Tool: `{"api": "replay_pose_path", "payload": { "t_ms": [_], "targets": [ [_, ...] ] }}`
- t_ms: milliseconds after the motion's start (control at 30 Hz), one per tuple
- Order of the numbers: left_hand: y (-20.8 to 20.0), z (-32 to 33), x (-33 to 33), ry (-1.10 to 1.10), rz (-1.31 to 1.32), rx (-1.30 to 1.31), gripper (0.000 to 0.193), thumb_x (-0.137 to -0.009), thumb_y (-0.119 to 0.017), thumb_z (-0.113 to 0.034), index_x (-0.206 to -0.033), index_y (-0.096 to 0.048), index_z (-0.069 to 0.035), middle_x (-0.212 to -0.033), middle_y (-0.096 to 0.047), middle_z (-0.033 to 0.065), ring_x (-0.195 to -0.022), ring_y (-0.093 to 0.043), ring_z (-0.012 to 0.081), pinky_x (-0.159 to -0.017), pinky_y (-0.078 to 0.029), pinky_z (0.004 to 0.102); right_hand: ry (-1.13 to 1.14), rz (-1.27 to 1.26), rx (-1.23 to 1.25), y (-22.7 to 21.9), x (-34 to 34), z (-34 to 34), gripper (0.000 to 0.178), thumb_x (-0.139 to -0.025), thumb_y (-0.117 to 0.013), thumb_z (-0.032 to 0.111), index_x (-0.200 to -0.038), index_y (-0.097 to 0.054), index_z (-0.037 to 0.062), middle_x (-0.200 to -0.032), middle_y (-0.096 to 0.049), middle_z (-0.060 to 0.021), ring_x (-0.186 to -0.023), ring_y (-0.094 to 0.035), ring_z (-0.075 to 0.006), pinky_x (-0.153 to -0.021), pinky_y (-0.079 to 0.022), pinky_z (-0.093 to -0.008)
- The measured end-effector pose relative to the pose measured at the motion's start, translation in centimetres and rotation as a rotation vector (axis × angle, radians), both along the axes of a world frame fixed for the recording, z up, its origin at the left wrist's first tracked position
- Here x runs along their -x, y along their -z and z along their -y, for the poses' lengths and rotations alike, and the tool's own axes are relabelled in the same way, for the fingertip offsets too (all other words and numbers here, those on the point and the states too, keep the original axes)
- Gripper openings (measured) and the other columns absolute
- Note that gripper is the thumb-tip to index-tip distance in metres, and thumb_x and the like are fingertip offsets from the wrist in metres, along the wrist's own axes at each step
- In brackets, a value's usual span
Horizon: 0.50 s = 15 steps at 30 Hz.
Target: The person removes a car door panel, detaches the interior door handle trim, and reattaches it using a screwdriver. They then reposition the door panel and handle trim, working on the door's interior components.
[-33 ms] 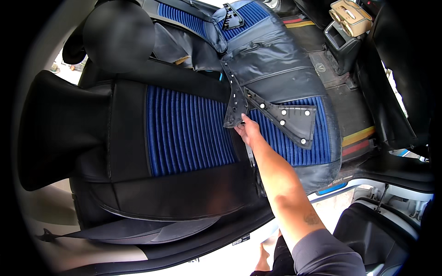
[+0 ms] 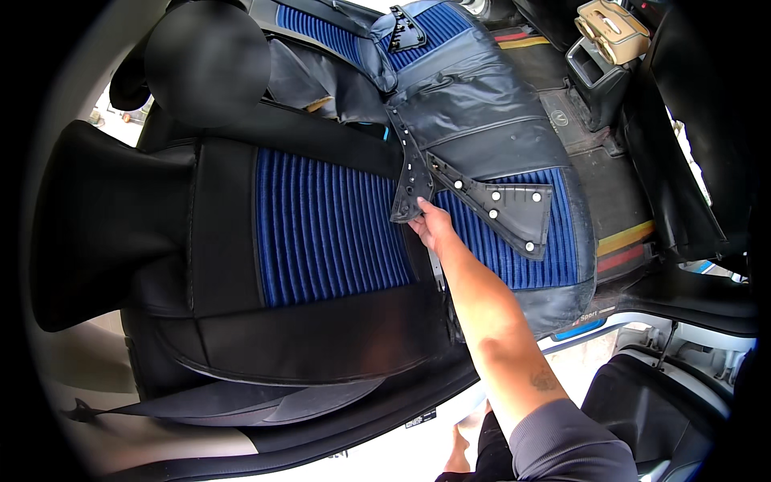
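Observation:
My right hand [image 2: 430, 225] pinches the wide lower end of a long, curved black plastic trim piece [image 2: 411, 173], thumb on top and fingers underneath. The piece lies along the gap between seat back and cushion, its narrow end pointing away. Just right of it, a second black trim piece [image 2: 514, 213], roughly triangular with several white clips, rests on the blue ribbed seat cushion [image 2: 498, 269]. Farther off, a third black trim piece [image 2: 406, 30] lies on the far seat. My left hand is out of view.
The black seat back [image 2: 329, 229] with a blue ribbed panel and its headrest [image 2: 104, 225] fill the left. A seat belt [image 2: 233, 406] runs along the near edge. A tan box [image 2: 612, 30] sits on the console [image 2: 594, 76] at the far right. Striped mats [image 2: 622, 245] cover the floor.
My right thumb has shifted very slightly to the left on the trim piece. The trim pieces stay in place.

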<state>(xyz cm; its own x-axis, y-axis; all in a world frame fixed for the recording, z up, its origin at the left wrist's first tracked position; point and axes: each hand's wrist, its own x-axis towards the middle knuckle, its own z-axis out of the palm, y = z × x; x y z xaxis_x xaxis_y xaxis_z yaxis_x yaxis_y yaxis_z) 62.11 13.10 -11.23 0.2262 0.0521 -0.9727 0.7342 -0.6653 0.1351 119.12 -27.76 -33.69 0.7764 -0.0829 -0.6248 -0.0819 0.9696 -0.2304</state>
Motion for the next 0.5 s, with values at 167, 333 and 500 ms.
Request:
{"api": "replay_pose_path", "payload": {
  "t_ms": [167,333,500],
  "targets": [
    [0.5,-0.4,-0.4,-0.022,0.006,-0.002,0.028,-0.098,-0.057,-0.021,-0.116,-0.068,-0.002,-0.110,-0.069,0.0153,-0.104,-0.065,0.0290,-0.092,-0.053,0.0397,-0.014,0.024,-0.054,-2.0,-1.1,0.6,0.014,-0.099,-0.058,0.006,-0.110,-0.064,-0.0006,-0.105,-0.072,-0.0122,-0.096,-0.070,-0.0252,-0.091,-0.056,-0.0405],
    [1.3,-0.8,0.1,-0.047,0.021,0.016,0.028,-0.098,-0.058,-0.021,-0.115,-0.068,-0.002,-0.109,-0.069,0.0146,-0.102,-0.065,0.0277,-0.090,-0.053,0.0387,-0.038,0.123,-0.123,-5.0,4.0,1.6,0.014,-0.099,-0.058,0.004,-0.109,-0.064,-0.0027,-0.105,-0.072,-0.0128,-0.097,-0.071,-0.0253,-0.091,-0.058,-0.0399],
    [1.5,-2.2,2.3,-0.103,-0.008,0.025,0.027,-0.098,-0.059,-0.020,-0.115,-0.068,-0.002,-0.108,-0.069,0.0140,-0.101,-0.065,0.0264,-0.089,-0.054,0.0378,-0.107,0.606,-0.289,-8.5,16.5,1.6,0.019,-0.098,-0.060,0.005,-0.116,-0.063,0.0027,-0.103,-0.073,-0.0096,-0.091,-0.072,-0.0209,-0.078,-0.059,-0.0351]
  ]
}}
